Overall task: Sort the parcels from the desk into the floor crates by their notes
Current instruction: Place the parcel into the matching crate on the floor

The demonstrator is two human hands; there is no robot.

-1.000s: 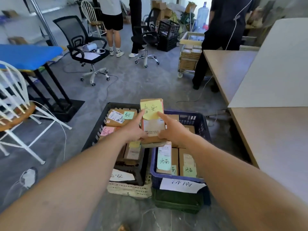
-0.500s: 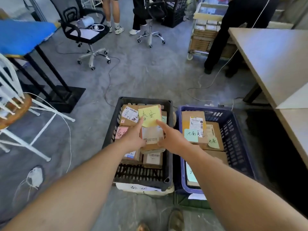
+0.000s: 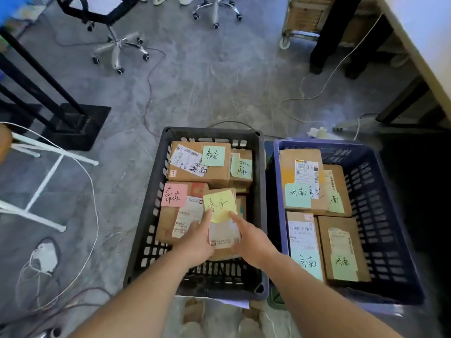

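Holding a yellow-noted parcel [image 3: 223, 224] over the black crate [image 3: 146, 215] of parcels, both hands [image 3: 197, 242].

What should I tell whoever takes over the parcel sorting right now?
Left hand and right hand: both grip the yellow-note parcel, held over the black crate.
Black crate: several parcels with green and pink notes.
Blue crate: four parcels with green notes.
Done: these parcels are in crates.
Left: set this one down in the black crate, whose notes seem to match. The desk top is out of view, so check it for more.
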